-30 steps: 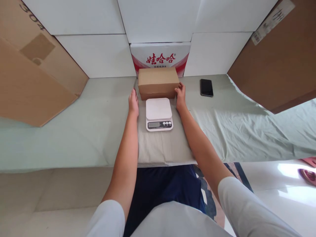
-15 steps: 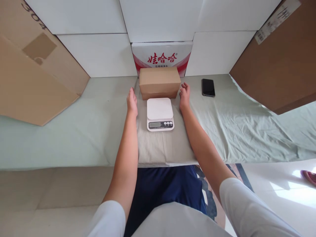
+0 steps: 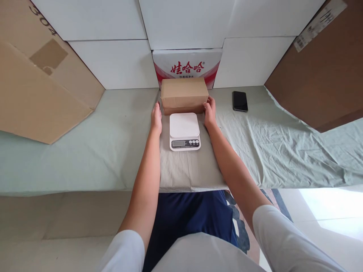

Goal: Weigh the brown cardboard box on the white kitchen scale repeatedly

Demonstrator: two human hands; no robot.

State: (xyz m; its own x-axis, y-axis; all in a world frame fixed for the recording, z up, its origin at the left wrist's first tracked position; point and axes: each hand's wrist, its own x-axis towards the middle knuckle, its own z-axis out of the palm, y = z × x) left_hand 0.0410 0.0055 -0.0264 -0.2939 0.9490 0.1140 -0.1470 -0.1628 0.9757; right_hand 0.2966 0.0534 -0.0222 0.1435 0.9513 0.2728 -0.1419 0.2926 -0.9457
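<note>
Head view: small cardboard box (image 3: 184, 91) between both hands, behind white kitchen scale (image 3: 184, 130).
Left hand (image 3: 156, 118) flat against box's left end, right hand (image 3: 210, 110) against its right end, fingers extended, pressing rather than curled around. Plain brown, closed, rectangular, sitting on pale green cloth (image 3: 99, 151) in front of white red-lettered carton (image 3: 187, 63). Black phone (image 3: 240, 101) well off to the right.

A wall of white panels (image 3: 113, 62) backs a table draped in a pale green cloth (image 3: 283, 147), with big cardboard sheets (image 3: 42, 94) leaning at both sides and bright daylight falling on the glossy floor (image 3: 326, 211) at the lower right.
</note>
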